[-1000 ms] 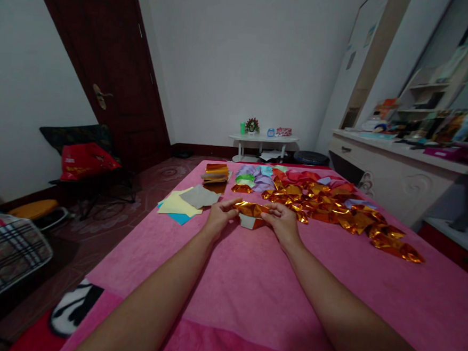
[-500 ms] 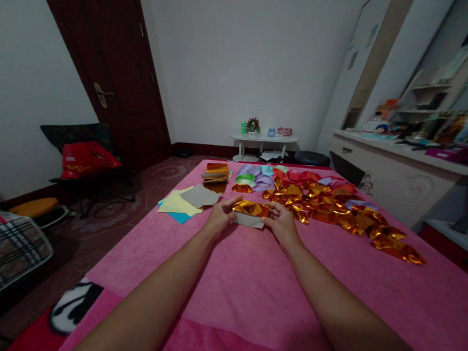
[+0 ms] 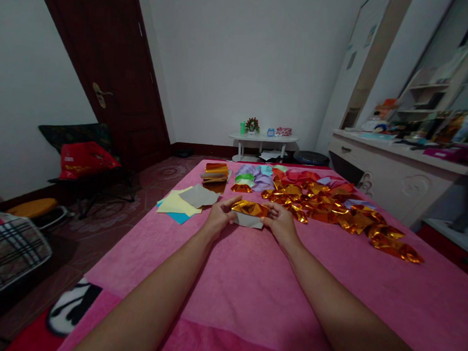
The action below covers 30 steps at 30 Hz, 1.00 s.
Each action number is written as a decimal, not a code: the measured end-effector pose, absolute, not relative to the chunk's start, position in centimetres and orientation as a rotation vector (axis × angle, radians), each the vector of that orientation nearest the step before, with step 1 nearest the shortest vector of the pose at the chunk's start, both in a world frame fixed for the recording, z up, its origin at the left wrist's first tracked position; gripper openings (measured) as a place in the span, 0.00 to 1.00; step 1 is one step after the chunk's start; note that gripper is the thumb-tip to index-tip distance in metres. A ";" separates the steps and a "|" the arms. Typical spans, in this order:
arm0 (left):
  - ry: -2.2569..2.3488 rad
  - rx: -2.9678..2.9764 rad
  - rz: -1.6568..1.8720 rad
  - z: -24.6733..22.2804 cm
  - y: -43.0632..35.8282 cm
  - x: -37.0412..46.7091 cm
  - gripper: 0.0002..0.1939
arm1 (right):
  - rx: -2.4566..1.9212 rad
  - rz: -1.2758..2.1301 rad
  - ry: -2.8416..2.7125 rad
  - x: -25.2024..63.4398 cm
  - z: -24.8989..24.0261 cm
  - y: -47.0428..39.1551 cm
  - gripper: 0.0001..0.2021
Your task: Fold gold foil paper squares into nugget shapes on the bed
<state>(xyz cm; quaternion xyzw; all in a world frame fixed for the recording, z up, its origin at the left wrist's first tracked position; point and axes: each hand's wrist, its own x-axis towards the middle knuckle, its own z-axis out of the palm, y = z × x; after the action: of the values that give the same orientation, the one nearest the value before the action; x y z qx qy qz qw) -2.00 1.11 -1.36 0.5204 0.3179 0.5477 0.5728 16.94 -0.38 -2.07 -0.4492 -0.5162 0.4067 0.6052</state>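
Between my hands is a partly folded piece of gold foil paper [image 3: 250,208], its grey underside facing me along the lower edge. My left hand [image 3: 220,217] pinches its left end with thumb and fingers. At the right end my right hand [image 3: 279,221] grips it the same way. Just beyond the paper lies a small folded gold foil piece [image 3: 241,188]. Folded gold foil pieces [image 3: 328,203] spread in a heap to the right of my hands. Left of my left hand are flat sheets: grey [image 3: 200,195], yellow [image 3: 178,203] and blue [image 3: 180,217].
A stack of gold foil sheets [image 3: 215,175] rests on the pink cloth [image 3: 245,294]. Lilac, green and red folded papers [image 3: 263,183] lie farther back. A cluttered white dresser [image 3: 403,160] stands to the right, a chair with a red bag [image 3: 85,160] to the left.
Both hands keep their hold on the gold foil paper at nearly the same spot. The whole view has shifted very slightly.
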 end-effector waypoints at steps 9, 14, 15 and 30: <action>0.808 1.158 1.364 -1.8 1.5 -2.0 0.28 | -1.012 0.966 -1.239 16.7 -1.5 -1.0 0.17; 0.757 1.133 1.367 -1.9 1.6 -2.0 0.35 | -0.999 1.038 -1.280 16.6 -1.0 -1.6 0.13; 0.762 1.135 1.367 -1.8 1.5 -2.0 0.36 | -1.000 1.034 -1.281 16.6 -1.0 -1.6 0.13; 0.761 1.019 1.465 -2.1 2.0 -2.5 0.34 | -0.979 1.145 -1.537 16.1 -1.0 -2.2 0.12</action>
<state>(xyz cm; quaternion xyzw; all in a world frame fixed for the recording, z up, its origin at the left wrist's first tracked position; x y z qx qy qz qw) -2.48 1.96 -2.06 0.4334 0.3237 0.6228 0.5652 16.06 -2.23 -1.01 -0.4002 -0.6286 0.4682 0.4748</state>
